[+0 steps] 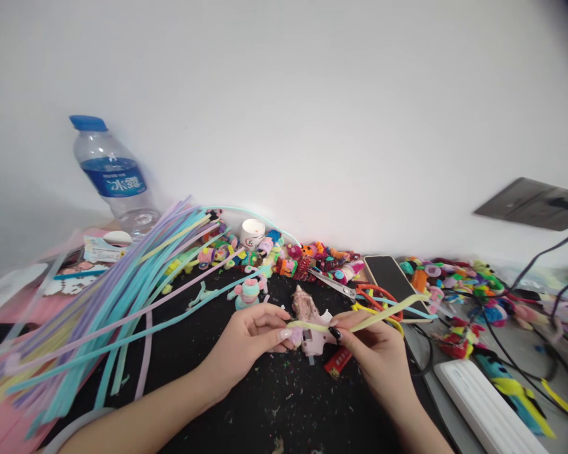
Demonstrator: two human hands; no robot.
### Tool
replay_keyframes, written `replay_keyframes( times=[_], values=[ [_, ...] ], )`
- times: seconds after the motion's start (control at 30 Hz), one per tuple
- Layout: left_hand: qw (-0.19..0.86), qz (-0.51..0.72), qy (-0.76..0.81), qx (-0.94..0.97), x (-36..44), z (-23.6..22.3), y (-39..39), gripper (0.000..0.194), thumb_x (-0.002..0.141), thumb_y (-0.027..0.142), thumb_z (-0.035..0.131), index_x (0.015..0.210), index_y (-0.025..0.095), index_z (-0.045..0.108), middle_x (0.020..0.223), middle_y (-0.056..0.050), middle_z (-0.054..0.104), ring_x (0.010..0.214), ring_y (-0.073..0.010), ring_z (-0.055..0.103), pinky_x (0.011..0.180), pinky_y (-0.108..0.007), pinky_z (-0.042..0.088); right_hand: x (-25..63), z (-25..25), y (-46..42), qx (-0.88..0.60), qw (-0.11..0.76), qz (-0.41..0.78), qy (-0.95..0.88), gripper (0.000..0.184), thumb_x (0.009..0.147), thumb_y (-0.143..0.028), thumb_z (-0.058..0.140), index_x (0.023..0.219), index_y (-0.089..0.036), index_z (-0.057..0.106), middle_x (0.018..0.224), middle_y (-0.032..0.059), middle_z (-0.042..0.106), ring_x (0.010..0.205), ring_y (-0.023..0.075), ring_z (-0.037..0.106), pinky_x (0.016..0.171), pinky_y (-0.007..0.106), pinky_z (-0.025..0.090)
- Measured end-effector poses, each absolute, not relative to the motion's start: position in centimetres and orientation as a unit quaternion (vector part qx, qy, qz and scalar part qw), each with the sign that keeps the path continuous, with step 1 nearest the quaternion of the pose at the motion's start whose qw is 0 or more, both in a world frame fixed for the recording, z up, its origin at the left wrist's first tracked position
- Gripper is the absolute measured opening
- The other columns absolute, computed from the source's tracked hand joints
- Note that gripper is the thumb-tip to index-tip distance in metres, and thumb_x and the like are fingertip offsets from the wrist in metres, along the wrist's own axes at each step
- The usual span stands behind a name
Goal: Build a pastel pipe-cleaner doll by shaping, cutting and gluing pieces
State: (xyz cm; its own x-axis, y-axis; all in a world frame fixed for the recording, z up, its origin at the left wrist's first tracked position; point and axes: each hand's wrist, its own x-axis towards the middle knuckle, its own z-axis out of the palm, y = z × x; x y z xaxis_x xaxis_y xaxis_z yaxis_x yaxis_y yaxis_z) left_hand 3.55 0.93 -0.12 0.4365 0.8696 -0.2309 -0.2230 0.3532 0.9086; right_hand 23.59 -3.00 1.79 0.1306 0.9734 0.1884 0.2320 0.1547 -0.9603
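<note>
While the left hand [239, 343] and right hand [377, 356] pinch the yellow pipe cleaner [388, 312] over the pink glue gun [313, 343], light, even tension should keep it straight (the left fingertips seemingly grip a lilac piece [296, 337] too).

The counter [260, 410] is black through the middle and grey at right, its black part sprinkled with tiny coloured scraps [288, 396]. At left, a bundle of pastel fuzzy stems [137, 284] fans over a pink sheet [4, 432]. Small fuzzy figures [307, 251] crowd the far side, near scissors [334, 284] and a phone [392, 280]. A pink glue gun [313, 342] lies mid-counter; a white ridged block [485, 403] lies near right, beside dark cables.
</note>
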Motion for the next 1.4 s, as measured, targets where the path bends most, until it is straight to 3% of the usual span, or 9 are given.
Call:
replay_keyframes(
  times=[0.5, 0.73, 0.97, 1.17, 1.3, 1.4],
  values=[
    [0.753, 0.402, 0.374, 0.364, 3.4, -0.7, 1.0, 0.009, 0.069, 0.023, 0.070, 0.075, 0.016, 0.067, 0.073, -0.001, 0.070, 0.070, -0.0114, 0.064, 0.069, -0.021, 0.050, 22.8, 1.4, -3.3, -0.512, 0.480, 0.301, -0.645, 0.009, 0.076, -0.013, 0.060, 0.075, -0.020, 0.064, 0.081, 0.0054, 0.068, 0.080, 0.0201, 0.064, 0.064, 0.029, 0.052],
    [0.755, 0.400, 0.375, 0.360, 3.3, -0.6, 1.0, 0.011, 0.069, 0.024, 0.071, 0.076, 0.016, 0.067, 0.074, -0.001, 0.070, 0.072, -0.0116, 0.064, 0.069, -0.021, 0.050, 22.6, 0.7, -3.5, -0.530, 0.457, 0.240, -0.672, 0.008, 0.078, -0.015, 0.058, 0.076, -0.019, 0.064, 0.071, 0.0029, 0.065, 0.065, 0.0161, 0.063, 0.059, 0.026, 0.051],
    [0.766, 0.399, 0.360, 0.352, 3.3, -0.5, 0.9, 0.010, 0.070, 0.023, 0.070, 0.075, 0.016, 0.066, 0.074, -0.001, 0.070, 0.072, -0.0114, 0.064, 0.071, -0.022, 0.050, 22.3, 0.2, -3.8, -0.565, 0.450, 0.251, -0.645, 0.008, 0.080, -0.019, 0.055, 0.078, -0.020, 0.063, 0.072, 0.0018, 0.064, 0.046, 0.0115, 0.058, 0.041, 0.022, 0.046],
    [0.779, 0.396, 0.353, 0.334, 3.3, -0.5, 0.9, 0.011, 0.069, 0.023, 0.071, 0.074, 0.016, 0.064, 0.074, 0.000, 0.069, 0.072, -0.0112, 0.063, 0.071, -0.022, 0.049, 22.2, 0.6, -3.4, -0.528, 0.430, 0.210, -0.701, 0.018, 0.080, -0.013, 0.054, 0.092, -0.022, 0.065, 0.078, 0.0034, 0.068, 0.064, 0.0157, 0.062, 0.053, 0.024, 0.047],
    [0.783, 0.396, 0.347, 0.331, 3.3, -0.5, 0.9, 0.012, 0.069, 0.022, 0.071, 0.075, 0.016, 0.064, 0.074, -0.001, 0.069, 0.072, -0.0109, 0.063, 0.071, -0.022, 0.049, 22.3, 0.8, -3.4, -0.494, 0.412, 0.191, -0.742, 0.022, 0.082, -0.011, 0.051, 0.095, -0.021, 0.066, 0.070, 0.0026, 0.065, 0.059, 0.0142, 0.058, 0.055, 0.025, 0.044],
    [0.785, 0.394, 0.348, 0.329, 3.3, -0.5, 0.8, 0.011, 0.069, 0.022, 0.071, 0.075, 0.015, 0.064, 0.074, -0.001, 0.069, 0.072, -0.0109, 0.063, 0.072, -0.022, 0.049, 22.2, 0.7, -3.5, -0.488, 0.419, 0.189, -0.742, 0.024, 0.082, -0.009, 0.050, 0.098, -0.021, 0.065, 0.076, 0.0035, 0.066, 0.064, 0.0142, 0.058, 0.057, 0.025, 0.044]
  ],
)
